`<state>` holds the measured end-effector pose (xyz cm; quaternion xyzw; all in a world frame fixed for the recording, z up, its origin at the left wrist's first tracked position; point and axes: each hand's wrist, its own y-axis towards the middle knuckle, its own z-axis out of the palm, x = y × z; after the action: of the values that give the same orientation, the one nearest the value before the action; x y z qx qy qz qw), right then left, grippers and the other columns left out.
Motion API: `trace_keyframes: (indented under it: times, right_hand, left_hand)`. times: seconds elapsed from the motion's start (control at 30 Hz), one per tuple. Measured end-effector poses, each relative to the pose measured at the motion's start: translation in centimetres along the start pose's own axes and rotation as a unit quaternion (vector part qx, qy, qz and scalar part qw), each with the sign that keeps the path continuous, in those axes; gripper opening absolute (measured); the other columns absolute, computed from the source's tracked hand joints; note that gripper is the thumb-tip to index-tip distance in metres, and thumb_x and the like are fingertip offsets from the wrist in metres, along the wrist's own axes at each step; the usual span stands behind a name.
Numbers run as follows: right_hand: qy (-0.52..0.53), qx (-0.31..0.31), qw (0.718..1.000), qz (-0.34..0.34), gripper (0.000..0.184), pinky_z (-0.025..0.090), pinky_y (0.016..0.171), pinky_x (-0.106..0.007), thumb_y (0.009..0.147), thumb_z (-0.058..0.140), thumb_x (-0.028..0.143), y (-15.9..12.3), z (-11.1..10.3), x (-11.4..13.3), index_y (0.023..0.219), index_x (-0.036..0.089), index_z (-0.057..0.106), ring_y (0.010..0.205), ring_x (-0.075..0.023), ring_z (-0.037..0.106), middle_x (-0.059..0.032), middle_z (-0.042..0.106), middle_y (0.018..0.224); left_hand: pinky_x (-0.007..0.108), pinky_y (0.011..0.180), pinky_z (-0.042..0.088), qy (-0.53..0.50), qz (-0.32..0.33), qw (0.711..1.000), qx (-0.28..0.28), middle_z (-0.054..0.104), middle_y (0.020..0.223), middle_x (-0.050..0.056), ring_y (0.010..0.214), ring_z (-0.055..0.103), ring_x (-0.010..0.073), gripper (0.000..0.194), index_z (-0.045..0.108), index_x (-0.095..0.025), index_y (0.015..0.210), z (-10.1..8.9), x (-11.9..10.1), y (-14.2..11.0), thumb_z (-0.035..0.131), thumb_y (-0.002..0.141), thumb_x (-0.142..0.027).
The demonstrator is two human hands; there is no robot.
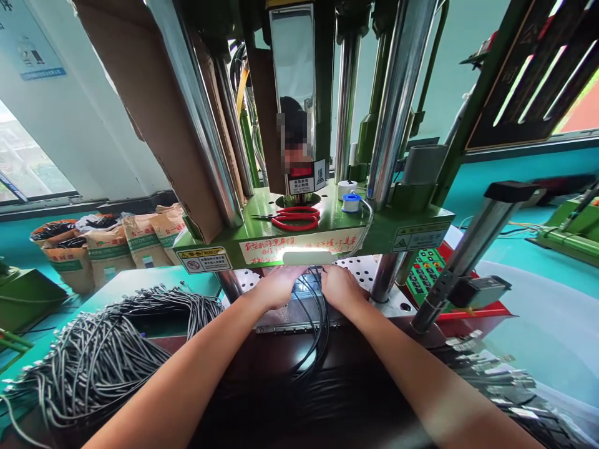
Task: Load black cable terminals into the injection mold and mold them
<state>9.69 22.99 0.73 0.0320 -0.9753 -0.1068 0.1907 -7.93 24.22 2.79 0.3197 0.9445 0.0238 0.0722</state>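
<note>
Head view | two hands – left hand [276,285], right hand [340,285] – pressing black cables [314,312] | one red scissors [296,217]

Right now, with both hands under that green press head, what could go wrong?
1. Both the left hand and right hand rest on the mold block beneath the green platen; if it descends, they could be crushed.
2. The black cables loop between the hands and might snag.
3. The red scissors lie loose on the platen and could shake off.
</note>
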Motion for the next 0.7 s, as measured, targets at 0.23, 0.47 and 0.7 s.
trace_keyframes:
  times: [0.23,0.47,0.7]
  right_hand:
    - [-0.034,0.000,0.999,-0.025,0.034,0.045,0.079,-0.031,0.087,0.038,0.013,0.2,0.1,-0.3,0.109,0.015,0.064,0.095,-0.0254,0.065,-0.0134,0.070,0.102]
    - [-0.065,0.021,0.996,-0.056,0.033,0.043,0.080,-0.030,0.080,0.043,0.007,0.6,0.4,-0.1,0.103,0.015,0.065,0.096,-0.0246,0.064,-0.0135,0.069,0.102]
    - [-0.070,0.004,0.993,-0.093,0.029,0.042,0.088,-0.032,0.088,0.044,0.018,0.7,-0.8,-0.3,0.104,0.013,0.067,0.102,-0.0257,0.060,-0.0139,0.068,0.106]
  left_hand:
    - [0.038,0.103,0.037,0.004,0.004,1.000,0.002,0.052,0.137,0.004,0.124,0.049,0.0216,0.059,0.044,-0.028,0.135,0.0,-0.6,0.4,0.047,0.079,-0.009]
    - [0.037,0.100,0.039,-0.009,0.008,1.000,0.007,0.058,0.130,0.005,0.118,0.054,0.0237,0.059,0.046,-0.028,0.133,0.4,-0.2,0.7,0.049,0.077,-0.007]
    - [0.035,0.104,0.036,0.001,0.006,1.000,-0.016,0.052,0.136,0.005,0.124,0.048,0.0201,0.055,0.045,-0.023,0.134,0.2,-0.2,0.1,0.046,0.080,-0.011]
